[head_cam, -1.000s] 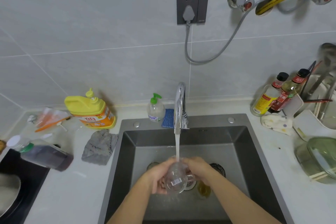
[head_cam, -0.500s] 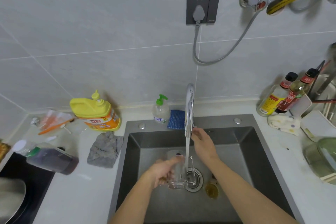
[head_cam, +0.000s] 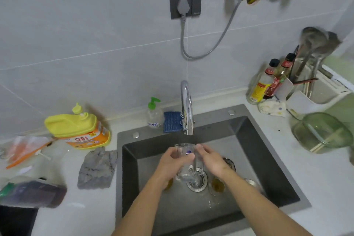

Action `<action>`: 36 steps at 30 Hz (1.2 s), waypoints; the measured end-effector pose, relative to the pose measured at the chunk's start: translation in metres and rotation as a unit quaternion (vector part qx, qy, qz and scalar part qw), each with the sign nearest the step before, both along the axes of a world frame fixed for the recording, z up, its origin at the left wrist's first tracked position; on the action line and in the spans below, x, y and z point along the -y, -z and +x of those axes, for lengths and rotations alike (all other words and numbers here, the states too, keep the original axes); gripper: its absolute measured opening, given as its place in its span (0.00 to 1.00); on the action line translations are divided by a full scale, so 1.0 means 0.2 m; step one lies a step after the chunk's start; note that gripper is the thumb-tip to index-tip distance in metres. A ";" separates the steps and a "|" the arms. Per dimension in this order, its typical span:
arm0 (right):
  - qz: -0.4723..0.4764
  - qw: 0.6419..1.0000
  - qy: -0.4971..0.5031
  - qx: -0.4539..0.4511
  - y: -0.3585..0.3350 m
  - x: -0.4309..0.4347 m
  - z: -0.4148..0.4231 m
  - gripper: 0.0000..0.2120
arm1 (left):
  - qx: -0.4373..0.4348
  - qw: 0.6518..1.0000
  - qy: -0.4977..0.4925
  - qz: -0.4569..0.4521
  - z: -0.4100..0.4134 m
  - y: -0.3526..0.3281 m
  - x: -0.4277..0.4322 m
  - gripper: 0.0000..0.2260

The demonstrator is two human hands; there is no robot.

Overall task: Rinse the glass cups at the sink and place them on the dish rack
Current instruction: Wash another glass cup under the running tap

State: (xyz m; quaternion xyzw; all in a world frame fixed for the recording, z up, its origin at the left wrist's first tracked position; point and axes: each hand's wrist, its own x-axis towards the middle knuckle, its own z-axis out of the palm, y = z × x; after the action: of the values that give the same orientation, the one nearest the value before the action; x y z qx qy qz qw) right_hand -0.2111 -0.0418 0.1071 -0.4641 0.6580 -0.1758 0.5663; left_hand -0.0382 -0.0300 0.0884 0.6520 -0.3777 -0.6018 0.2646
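Observation:
A clear glass cup [head_cam: 185,170] with a small blue sticker stands upright just below the chrome faucet spout [head_cam: 187,113], over the drain of the dark sink [head_cam: 254,147]. My left hand [head_cam: 171,162] grips its left side. On the other side my right hand [head_cam: 212,163] holds it, fingers at the rim. Other glasses lie on the sink floor: one with amber tint [head_cam: 217,188] right of the drain, another [head_cam: 229,163] behind my right wrist. The white dish rack [head_cam: 325,92] sits on the counter at the far right.
On the left counter are a yellow detergent bottle [head_cam: 80,128], a grey cloth [head_cam: 97,168] and a dark bottle lying down [head_cam: 32,193]. A soap pump [head_cam: 153,115] and a blue sponge [head_cam: 172,121] stand behind the sink. Sauce bottles [head_cam: 268,82] and a green glass bowl [head_cam: 321,132] are at the right.
My right hand went up to the faucet base, then came back down onto the cup. The cup now sits higher and upright between both hands. The running stream is no longer plainly seen.

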 end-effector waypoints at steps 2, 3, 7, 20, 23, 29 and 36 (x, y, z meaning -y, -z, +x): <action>0.009 0.999 0.045 0.016 0.00 -0.06 -0.03 0.17 | -0.018 1.000 0.009 -0.019 -0.04 0.02 0.00 0.23; 0.012 0.997 0.073 0.030 0.00 -0.09 -0.04 0.13 | -0.030 0.999 0.018 -0.032 -0.06 0.03 0.00 0.23; 0.014 0.986 0.141 0.089 -0.02 -0.17 -0.14 0.09 | -0.083 0.994 0.050 -0.046 -0.15 0.03 -0.02 0.25; -0.100 0.957 0.261 0.081 -0.22 -0.53 -0.67 0.11 | -0.119 0.979 0.151 -0.071 -0.71 -0.23 -0.16 0.27; -0.126 0.938 0.312 0.083 -0.26 -0.70 -0.90 0.10 | -0.131 0.967 0.198 -0.095 -0.97 -0.31 -0.26 0.28; -0.177 0.897 0.388 0.112 -0.34 -1.07 -1.38 0.07 | -0.133 0.944 0.277 -0.119 -1.50 -0.39 -0.52 0.27; -0.203 0.850 0.476 0.102 -0.40 -1.53 -1.82 0.07 | -0.156 0.919 0.347 -0.107 -2.05 -0.44 -0.85 0.29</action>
State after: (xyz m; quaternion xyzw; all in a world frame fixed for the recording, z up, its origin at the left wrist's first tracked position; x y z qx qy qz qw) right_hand -0.5746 0.2635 0.1864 -0.1783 0.6863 -0.5999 0.3707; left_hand -0.4483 0.1392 0.1760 0.3453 -0.5963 -0.7061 0.1632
